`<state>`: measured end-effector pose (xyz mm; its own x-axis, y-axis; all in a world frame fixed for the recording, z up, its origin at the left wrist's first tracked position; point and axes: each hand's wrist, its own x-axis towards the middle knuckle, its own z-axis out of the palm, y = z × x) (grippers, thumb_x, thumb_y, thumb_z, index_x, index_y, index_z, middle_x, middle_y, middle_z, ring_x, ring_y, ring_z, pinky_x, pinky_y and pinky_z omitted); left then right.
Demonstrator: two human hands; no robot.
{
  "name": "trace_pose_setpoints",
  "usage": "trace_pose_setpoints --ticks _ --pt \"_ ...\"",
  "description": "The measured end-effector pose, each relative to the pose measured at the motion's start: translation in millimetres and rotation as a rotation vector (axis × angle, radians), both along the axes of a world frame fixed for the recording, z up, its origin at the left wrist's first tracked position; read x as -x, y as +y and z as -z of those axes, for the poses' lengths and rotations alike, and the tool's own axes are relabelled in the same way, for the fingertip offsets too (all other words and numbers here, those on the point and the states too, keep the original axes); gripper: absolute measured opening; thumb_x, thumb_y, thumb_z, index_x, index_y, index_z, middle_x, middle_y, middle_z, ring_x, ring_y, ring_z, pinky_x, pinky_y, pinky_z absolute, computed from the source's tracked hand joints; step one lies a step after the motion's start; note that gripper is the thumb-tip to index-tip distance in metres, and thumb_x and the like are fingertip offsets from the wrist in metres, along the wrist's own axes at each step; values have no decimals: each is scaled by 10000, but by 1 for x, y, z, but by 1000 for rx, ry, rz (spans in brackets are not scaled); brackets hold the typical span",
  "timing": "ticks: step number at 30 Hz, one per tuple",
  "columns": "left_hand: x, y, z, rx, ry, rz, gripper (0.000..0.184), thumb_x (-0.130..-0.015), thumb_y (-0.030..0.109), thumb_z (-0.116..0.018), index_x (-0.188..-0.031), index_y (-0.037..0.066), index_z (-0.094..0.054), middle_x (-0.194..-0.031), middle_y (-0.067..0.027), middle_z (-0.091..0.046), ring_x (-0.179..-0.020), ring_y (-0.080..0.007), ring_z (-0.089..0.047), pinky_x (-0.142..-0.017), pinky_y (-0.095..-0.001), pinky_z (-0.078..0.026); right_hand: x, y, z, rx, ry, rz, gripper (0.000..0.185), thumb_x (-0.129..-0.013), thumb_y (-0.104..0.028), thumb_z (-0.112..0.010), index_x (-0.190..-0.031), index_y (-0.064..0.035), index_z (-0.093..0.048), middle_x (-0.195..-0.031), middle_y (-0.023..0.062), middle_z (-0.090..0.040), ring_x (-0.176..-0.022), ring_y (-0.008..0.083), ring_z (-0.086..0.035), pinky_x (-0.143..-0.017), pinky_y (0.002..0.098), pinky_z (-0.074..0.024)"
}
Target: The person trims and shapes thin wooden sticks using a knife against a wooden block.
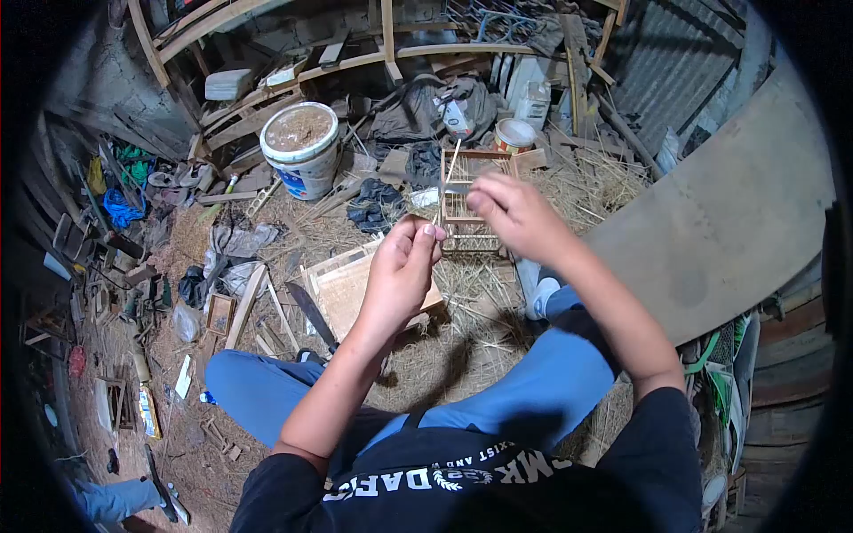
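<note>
In the head view, your left hand (407, 265) pinches a thin, slanting stick (454, 160), its lower part hidden by your grip. Your right hand (522, 215) clenches a grey blade (457, 188), handle covered, beside the stick; contact is unclear.
</note>
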<state>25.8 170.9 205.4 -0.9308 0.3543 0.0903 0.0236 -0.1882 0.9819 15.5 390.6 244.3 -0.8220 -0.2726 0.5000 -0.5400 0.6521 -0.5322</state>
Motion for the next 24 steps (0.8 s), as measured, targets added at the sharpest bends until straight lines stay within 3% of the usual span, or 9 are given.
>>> trace_pose_setpoints --ticks 5,11,13,16,18,19,21,22,24 --pt "4 11 -16 115 -73 -42 181 -1126 201 -535 -1092 43 -617 -700 73 -484 -496 -1 -356 -433 -217 -240 -18 7 4 -152 -29 -24 272 -1043 -284 -623 -961 -29 -574 -823 175 -609 -745 415 -617 -655 479 -484" --pt "7 28 -18 57 -4 -86 125 -1099 142 -543 -1129 57 -630 -720 66 -491 -490 5 -358 -429 -221 -245 -10 26 1 -112 20 17 341 -997 -362 -692 -834 -73 -611 -683 130 -604 -631 387 -629 -556 468 -468" --pt "7 23 -24 60 -127 -9 172 -1101 106 -540 -1200 17 -648 -819 43 -606 -699 -25 -495 -589 -223 -379 -7 30 1 -145 77 49 364 -986 -409 -702 -822 -89 -642 -672 110 -634 -622 376 -652 -546 473 -478" --pt "3 23 -33 -2 -177 18 163 -1125 183 -543 -1141 50 -635 -719 78 -511 -567 0 -401 -489 -210 -291 -1 40 4 -171 169 44 357 -989 -403 -711 -852 -78 -664 -661 104 -621 -593 314 -645 -544 424 -472" --pt "0 23 -35 -98 -247 76 224 -1139 273 -539 -1054 84 -622 -653 108 -397 -477 18 -281 -415 -208 -192 25 66 9 86 -13 343 298 -1035 -284 -690 -868 -41 -641 -632 66 -502 -595 136 -552 -560 356 -420" --pt "-1 23 -34 -101 -250 83 224 -1139 273 -539 -1054 84 -622 -653 108 -397 -477 18 -281 -415 -208 -192 31 78 13 82 -15 350 298 -1035 -284 -690 -868 -41 -641 -632 66 -502 -595 136 -552 -560 356 -420" --pt "5 23 -28 -54 -222 29 221 -1141 273 -533 -1067 87 -624 -653 105 -404 -484 14 -290 -418 -208 -202 39 95 22 371 -98 354 321 -1025 -354 -699 -926 -49 -707 -699 94 -654 -616 208 -606 -585 379 -467" --pt "9 22 -22 -48 -209 49 227 -1129 315 -555 -1068 104 -613 -695 95 -411 -485 1 -280 -426 -212 -205 38 77 23 333 179 225 303 -1031 -343 -695 -943 -54 -721 -731 110 -680 -624 218 -622 -592 386 -472" --pt "12 24 -22 -57 -200 54 228 -1128 313 -557 -1072 100 -618 -696 93 -417 -484 0 -287 -426 -212 -206 14 56 8 82 -13 227 317 -1003 -391 -715 -898 -92 -709 -685 100 -644 -569 279 -618 -539 397 -464"
